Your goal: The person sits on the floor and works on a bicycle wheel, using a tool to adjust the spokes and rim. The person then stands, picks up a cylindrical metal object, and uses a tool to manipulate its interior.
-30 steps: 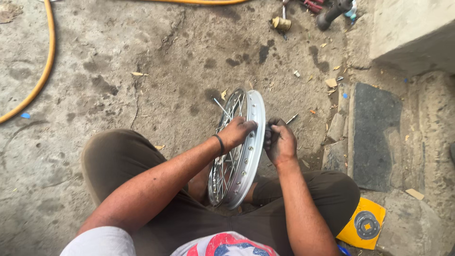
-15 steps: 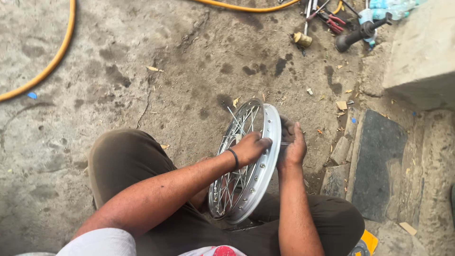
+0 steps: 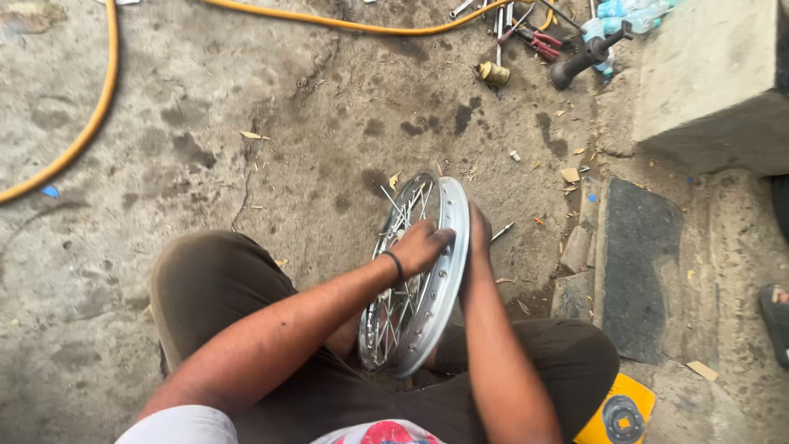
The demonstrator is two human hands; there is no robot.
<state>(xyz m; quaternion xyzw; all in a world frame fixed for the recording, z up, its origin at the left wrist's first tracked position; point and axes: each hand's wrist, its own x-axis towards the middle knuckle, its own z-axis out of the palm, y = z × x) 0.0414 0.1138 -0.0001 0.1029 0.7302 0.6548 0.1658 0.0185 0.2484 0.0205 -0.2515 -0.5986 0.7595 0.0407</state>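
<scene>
Silver metal, a spoked wheel rim (image 3: 427, 279) stands upright on its edge between the person's knees, its lower part tucked against the dark trousers (image 3: 222, 288). The left hand (image 3: 421, 247) lies on the rim's near edge with its fingers curled over into the spokes, a dark band at the wrist. The right hand (image 3: 479, 238) presses flat against the rim's outer face; whether it grips anything cannot be told.

Stained concrete floor (image 3: 246, 131) lies open to the left and ahead, bounded by a yellow hose (image 3: 90, 123) curving round. To the right a raised concrete step (image 3: 707, 82) and a dark mat (image 3: 637, 263) close in. Loose tools (image 3: 534, 37) lie scattered near the top edge. A yellow box (image 3: 616, 415) sits by the right knee, its contents unseen.
</scene>
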